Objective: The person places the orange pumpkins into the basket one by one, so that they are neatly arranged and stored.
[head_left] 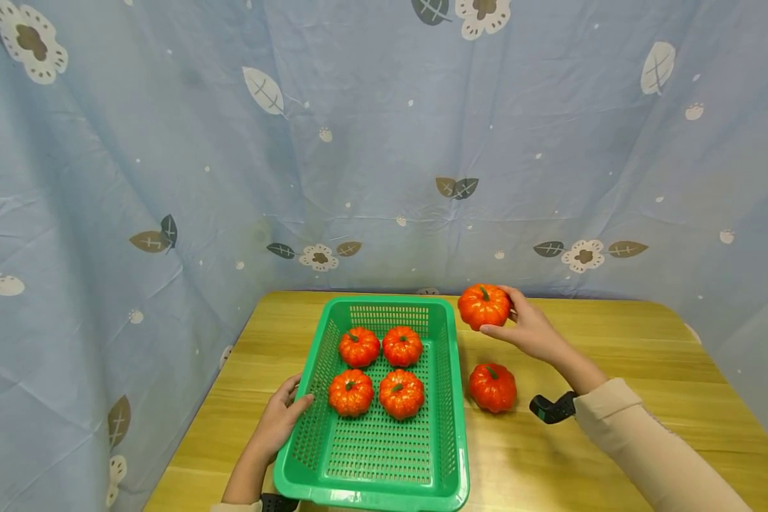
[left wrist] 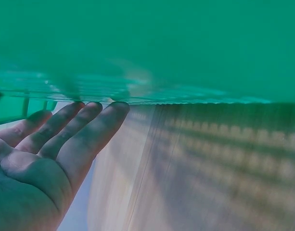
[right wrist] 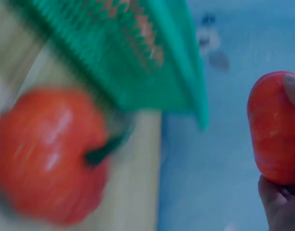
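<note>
In the head view, a green plastic basket [head_left: 377,455] holds several small orange-red pumpkins, among them one pumpkin [head_left: 402,394] at the near right of the group. My left hand [head_left: 278,419] holds the basket's left rim, thumb over the top; in the left wrist view its fingers [left wrist: 92,134] reach against the outer side. My right hand [head_left: 528,328] grips another pumpkin [head_left: 483,306] above the table, right of the basket's far corner. In the right wrist view, that pumpkin [right wrist: 275,130] sits between thumb and fingers. Below it, a loose pumpkin [head_left: 493,388] lies beside the basket.
The wooden table [head_left: 614,462] extends to both sides of the basket. A blue curtain [head_left: 384,142] with leaf and flower prints hangs behind and on the left. A black band [head_left: 553,408] is on my right wrist.
</note>
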`<state>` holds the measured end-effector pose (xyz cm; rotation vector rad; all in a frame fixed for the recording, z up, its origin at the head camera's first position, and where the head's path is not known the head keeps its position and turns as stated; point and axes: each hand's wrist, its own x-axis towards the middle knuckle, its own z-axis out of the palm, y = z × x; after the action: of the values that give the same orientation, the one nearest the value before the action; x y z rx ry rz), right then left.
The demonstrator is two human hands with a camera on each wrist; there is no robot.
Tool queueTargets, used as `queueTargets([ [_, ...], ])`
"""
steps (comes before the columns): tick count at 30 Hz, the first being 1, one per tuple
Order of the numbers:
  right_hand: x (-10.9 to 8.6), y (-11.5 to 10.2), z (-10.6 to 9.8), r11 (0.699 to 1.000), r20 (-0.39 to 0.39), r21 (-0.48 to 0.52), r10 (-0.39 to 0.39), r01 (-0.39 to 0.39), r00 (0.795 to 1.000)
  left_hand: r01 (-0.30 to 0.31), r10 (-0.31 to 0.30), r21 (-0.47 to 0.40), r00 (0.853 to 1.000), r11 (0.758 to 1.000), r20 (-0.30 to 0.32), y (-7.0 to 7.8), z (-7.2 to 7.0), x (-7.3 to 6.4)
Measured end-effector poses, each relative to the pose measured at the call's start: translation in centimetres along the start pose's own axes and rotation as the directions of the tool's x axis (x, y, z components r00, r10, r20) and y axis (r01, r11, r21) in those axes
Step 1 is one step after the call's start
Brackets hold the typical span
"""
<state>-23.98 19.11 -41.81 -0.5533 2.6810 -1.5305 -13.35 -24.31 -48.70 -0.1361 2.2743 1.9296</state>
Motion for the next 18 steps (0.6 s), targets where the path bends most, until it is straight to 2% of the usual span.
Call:
queueTargets([
  [5,1.8,-5.1,2.4,0.993,0.120,0.061,-0.106,0.099,0.987,0.001,-0.001,0.016,1.000,1.000,-0.009,-0.1,0.0,0.1],
  [9,2.9,-8.3,5.1,0.986,0.232,0.096,-0.158,0.139,0.960,0.004,-0.003,0.025,1.000,1.000,-0.021,-0.1,0.0,0.2],
  [11,3.1,-9.3,6.8,0.985,0.288,0.077,-0.170,0.154,0.942,-0.003,0.003,0.028,1.000,1.000,-0.024,-0.1,0.1,0.3],
  [14,2.9,-10.4,9.7,0.984,0.396,0.010,-0.168,0.178,0.903,-0.008,0.009,0.029,1.000,1.000,-0.027,-0.2,0.1,0.3],
  [16,2.6,-10.8,11.5,0.974,0.464,-0.058,-0.168,0.219,0.870,-0.022,0.023,0.043,0.999,0.999,-0.028,-0.2,0.1,0.3],
  [18,2.2,-11.0,13.1,0.956,0.539,-0.121,-0.162,0.267,0.826,-0.031,0.033,0.053,0.999,0.998,-0.029,-0.3,0.1,0.2],
])
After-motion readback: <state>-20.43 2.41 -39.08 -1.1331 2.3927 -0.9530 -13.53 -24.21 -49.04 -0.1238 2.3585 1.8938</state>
